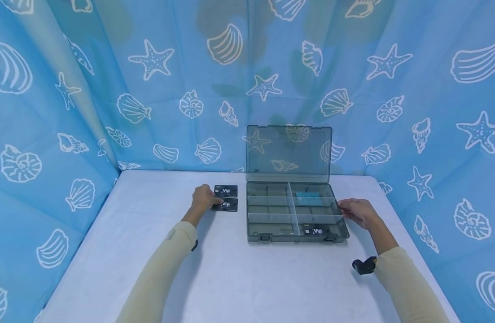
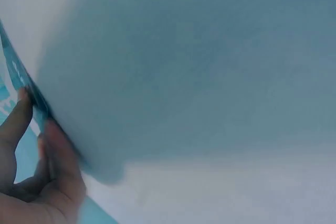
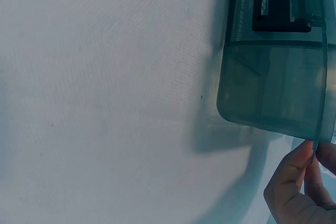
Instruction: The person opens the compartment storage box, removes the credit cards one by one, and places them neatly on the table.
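My left hand (image 1: 203, 197) is at the left edge of two black cards marked "Vip", an upper card (image 1: 225, 191) and a lower card (image 1: 230, 205) just in front of it. Its thumb lies over the lower card; in the left wrist view, thumb and fingers pinch a dark card edge (image 2: 39, 100). To the right stands a grey see-through compartment box (image 1: 271, 238) with its lid (image 1: 289, 154) raised. My right hand (image 1: 359, 211) pinches the box's right rim. Inside, a teal card (image 1: 309, 198) lies toward the back right and a black card (image 1: 317, 230) at the front right.
Clear dividers (image 1: 292, 208) split the box into several compartments. Two latches, one dark latch (image 1: 265, 237) among them, sit on its front. The white table (image 1: 271, 282) ends at a blue shell-print curtain (image 1: 170, 116) behind and at both sides.
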